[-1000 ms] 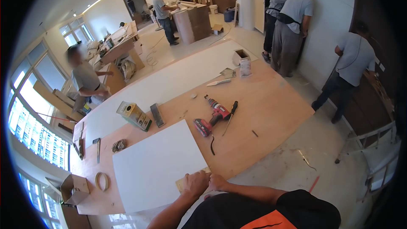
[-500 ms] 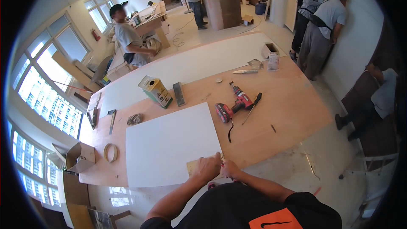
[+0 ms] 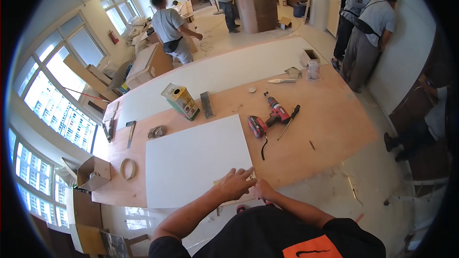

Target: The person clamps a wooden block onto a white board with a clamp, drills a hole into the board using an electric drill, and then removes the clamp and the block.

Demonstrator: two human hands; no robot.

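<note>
Left hand (image 3: 233, 186): fingers partly spread at five o'clock on the white, flat, rectangular panel (image 3: 198, 162); hold unclear.
Right hand (image 3: 263, 189): curled, just beside at three o'clock; contents hidden.
Panel: seven o'clock on the brown, broad, wooden worktop (image 3: 330, 124); sides point roughly twelve, long axis unclear.
Panel handling: probably light, stiff, slick; take opposite edges.

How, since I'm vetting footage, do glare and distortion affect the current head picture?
Head view: wide-angle distortion bows the windows, whose panes glare; the corners are black; bright reflections lie on the floor; left hand and right hand are readable.
</note>
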